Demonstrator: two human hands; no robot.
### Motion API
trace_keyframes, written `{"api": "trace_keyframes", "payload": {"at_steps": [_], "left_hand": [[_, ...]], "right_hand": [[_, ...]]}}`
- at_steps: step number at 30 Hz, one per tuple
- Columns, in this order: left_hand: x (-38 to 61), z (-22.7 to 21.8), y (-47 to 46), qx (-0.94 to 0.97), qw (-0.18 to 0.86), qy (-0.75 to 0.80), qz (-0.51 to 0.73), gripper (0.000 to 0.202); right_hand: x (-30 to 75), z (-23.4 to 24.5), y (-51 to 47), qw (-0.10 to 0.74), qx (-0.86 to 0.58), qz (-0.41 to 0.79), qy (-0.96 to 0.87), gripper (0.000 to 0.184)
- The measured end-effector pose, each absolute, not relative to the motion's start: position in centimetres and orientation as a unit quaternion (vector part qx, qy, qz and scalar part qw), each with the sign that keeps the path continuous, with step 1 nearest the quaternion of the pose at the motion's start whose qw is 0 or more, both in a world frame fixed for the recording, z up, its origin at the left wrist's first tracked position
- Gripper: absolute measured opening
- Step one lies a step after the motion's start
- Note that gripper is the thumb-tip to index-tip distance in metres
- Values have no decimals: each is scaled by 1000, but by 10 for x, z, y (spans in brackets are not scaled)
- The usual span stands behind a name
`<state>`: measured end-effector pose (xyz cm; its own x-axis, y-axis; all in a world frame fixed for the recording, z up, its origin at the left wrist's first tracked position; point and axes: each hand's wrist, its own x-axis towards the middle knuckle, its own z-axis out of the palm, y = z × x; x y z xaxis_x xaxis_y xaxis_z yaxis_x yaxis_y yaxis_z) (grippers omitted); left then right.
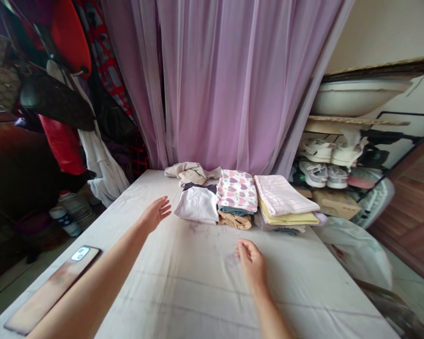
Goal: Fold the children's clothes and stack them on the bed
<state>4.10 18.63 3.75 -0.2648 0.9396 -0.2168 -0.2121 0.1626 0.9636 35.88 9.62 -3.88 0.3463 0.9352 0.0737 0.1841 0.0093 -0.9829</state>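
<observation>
My left hand (157, 214) is open, fingers spread, just left of a folded white garment (199, 205) with a dark collar; a small gap lies between them. My right hand (252, 261) is loosely curled over the sheet, in front of the folded clothes, with nothing visible in it. Beside the white garment stands a stack topped by a heart-print cloth (237, 190), with a tan folded piece (235, 220) at its bottom. Farther right is another stack, with a pink striped cloth (284, 195) over a yellow one (289, 217). Behind the white garment lies a crumpled beige cloth (194, 173).
A phone (53, 287) lies face down by the left edge of the sheet-covered surface (183, 292). A purple curtain (226, 84) hangs behind. Bags and clothes (58, 99) hang at left. A rack at right holds shoes (316, 150) and a white basin (360, 96).
</observation>
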Motion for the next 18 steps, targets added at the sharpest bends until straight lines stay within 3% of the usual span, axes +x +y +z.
{"api": "trace_keyframes", "payload": {"at_steps": [2,7,18], "left_hand": [[37,45,221,442,392,650,477,30],[34,45,293,529,274,687,416,34],[50,26,388,565,213,717,348,56]], "right_hand": [[360,-39,98,553,-616,343,-444,48],[361,-36,100,577,-622,345,-402,46],[358,-32,94,583,-642,317,-384,39]]}}
